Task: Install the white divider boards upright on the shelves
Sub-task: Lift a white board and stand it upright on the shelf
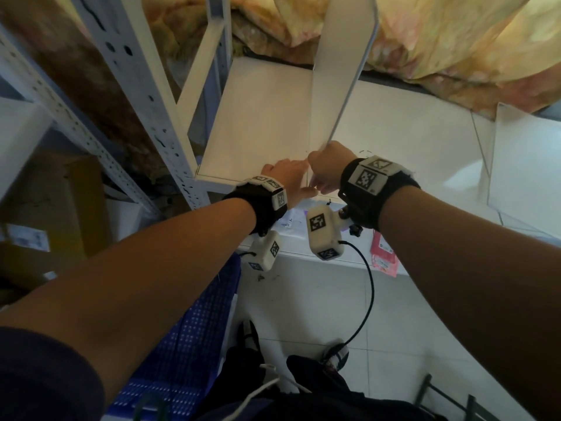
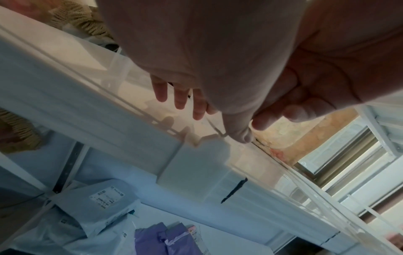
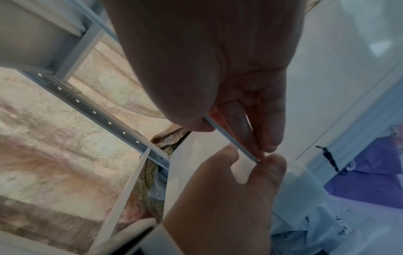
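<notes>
Surroundings: a perforated upright of the rack rises left of the shelf; a flowered curtain hangs behind it. A lower shelf carries purple bags and white parcels; a blue crate stands on the floor by the person's feet.
In the way: both wrists crowd the front edge of the shelf, so the head view hides the divider's front foot.
Divider: a thin white board with a clipped top corner, standing upright across the shelf from back to front, its pale grey edge facing the person.
Left hand: fingers spread flat on the shelf (pressing, holding nothing), thumb at the shelf's front lip just left of the divider.
Right hand: fingers and thumb pinch the divider's front edge near its bottom corner.
Wrist views only: the right one shows the pinch on the thin edge with the left thumb just below the corner; the left one shows a black mark on the shelf's front face.
</notes>
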A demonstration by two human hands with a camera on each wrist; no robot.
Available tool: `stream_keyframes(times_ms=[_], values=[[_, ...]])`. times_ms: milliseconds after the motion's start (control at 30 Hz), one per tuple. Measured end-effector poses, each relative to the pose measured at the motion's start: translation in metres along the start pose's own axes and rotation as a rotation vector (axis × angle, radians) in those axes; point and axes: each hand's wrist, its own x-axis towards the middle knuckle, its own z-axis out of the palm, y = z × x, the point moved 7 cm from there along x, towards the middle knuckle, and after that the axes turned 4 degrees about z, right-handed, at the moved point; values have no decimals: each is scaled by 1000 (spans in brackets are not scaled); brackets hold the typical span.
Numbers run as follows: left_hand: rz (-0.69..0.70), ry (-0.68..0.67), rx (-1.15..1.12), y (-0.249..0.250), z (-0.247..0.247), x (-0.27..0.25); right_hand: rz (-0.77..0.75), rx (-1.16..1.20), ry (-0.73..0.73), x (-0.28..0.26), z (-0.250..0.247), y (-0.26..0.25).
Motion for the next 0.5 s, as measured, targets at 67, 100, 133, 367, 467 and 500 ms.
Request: stream_keyframes(times_ms=[67, 100, 133, 367, 467, 500], values=[[21, -24, 38, 2, 1, -1, -44, -99, -7, -3, -2, -6], [30, -34, 50, 2, 2, -1, -40, -93, -7, -6, -4, -7], [35, -38, 52, 3, 3, -2, -40, -104, -7, -5, -5, -8], [86, 10, 48, 3, 3, -4, -110, -224, -26, -2, 3, -5], [121, 39, 68, 2, 1, -5, -152, -389, -39, 1, 8, -5], [123, 36, 64, 2, 0, -6, -145, -388, -34, 0, 8, -4]])
